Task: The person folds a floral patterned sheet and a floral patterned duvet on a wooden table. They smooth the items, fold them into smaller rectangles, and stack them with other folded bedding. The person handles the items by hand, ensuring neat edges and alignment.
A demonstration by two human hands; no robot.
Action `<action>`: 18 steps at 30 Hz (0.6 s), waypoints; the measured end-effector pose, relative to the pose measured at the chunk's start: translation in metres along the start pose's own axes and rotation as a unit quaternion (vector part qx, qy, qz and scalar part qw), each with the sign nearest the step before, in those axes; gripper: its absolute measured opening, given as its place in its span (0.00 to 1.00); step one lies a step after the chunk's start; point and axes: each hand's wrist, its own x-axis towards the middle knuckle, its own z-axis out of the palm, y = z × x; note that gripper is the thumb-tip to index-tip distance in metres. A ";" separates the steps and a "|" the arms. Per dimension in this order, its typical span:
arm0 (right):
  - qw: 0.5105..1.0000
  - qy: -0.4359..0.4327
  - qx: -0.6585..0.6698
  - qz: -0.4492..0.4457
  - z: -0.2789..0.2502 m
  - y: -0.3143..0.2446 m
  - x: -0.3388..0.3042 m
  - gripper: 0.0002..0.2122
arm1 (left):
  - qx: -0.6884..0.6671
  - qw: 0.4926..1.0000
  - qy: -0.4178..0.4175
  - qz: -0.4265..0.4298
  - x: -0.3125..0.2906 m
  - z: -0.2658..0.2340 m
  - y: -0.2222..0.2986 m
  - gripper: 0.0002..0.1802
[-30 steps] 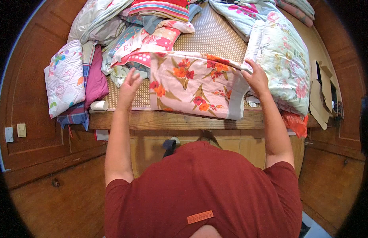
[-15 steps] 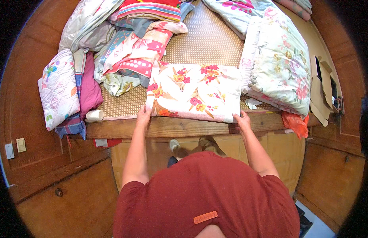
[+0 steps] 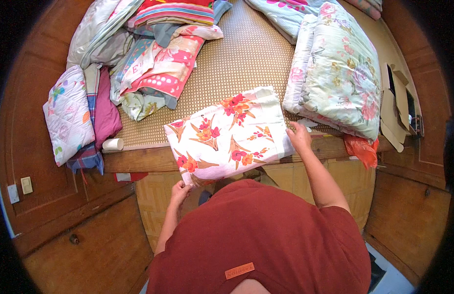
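Observation:
A folded white cloth [image 3: 222, 139] with red and orange flowers lies slanted across the wooden front edge of the bed. Its lower left corner hangs past that edge, and my left hand [image 3: 179, 192] pinches it there. My right hand [image 3: 300, 138] is beside the cloth's right edge, fingers parted and raised over the mat, with no grip visible. Just beyond the right hand stands a thick folded floral quilt [image 3: 342, 73], with a small crumpled white piece [image 3: 305, 123] at its foot.
Folded bedding [image 3: 163, 63] is heaped at the left on the woven mat [image 3: 237, 54]. A quilted white bundle [image 3: 69, 115] and a white roll [image 3: 113, 144] sit near the left front edge. At the right are an open cardboard box [image 3: 396, 108] and a red plastic bag [image 3: 361, 151].
The cloth has turned, its left end swinging toward me over the bed edge. My left hand has come nearer with that corner. My right hand has moved slightly away from me.

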 end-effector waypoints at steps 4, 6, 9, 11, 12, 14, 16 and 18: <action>0.996 0.014 0.083 -0.035 0.010 -0.042 0.032 0.19 | 0.005 0.999 0.009 0.036 0.025 -0.011 -0.012 0.10; 0.996 -0.049 0.077 -0.013 0.016 -0.060 0.051 0.18 | -0.061 0.993 0.040 0.092 0.030 -0.007 0.005 0.15; 0.996 -0.080 -0.021 -0.041 0.035 -0.078 0.076 0.18 | -0.072 0.993 0.054 0.077 0.034 -0.001 0.019 0.18; 0.995 -0.075 -0.041 -0.056 0.050 -0.079 0.089 0.15 | -0.073 0.993 0.055 0.079 0.039 0.001 0.018 0.15; 0.994 -0.073 -0.051 -0.063 0.055 -0.080 0.093 0.14 | -0.069 0.993 0.057 0.083 0.041 0.001 0.016 0.14; 0.998 -0.027 0.006 -0.055 0.053 -0.090 0.096 0.11 | -0.059 0.993 0.066 0.076 0.042 0.000 0.013 0.11; 0.992 0.035 0.082 -0.088 0.034 -0.111 0.090 0.11 | -0.054 0.994 0.078 0.059 0.040 0.000 0.010 0.10; 0.981 0.074 0.139 -0.109 0.029 -0.125 0.091 0.12 | -0.081 0.991 0.079 0.074 0.050 -0.002 -0.003 0.11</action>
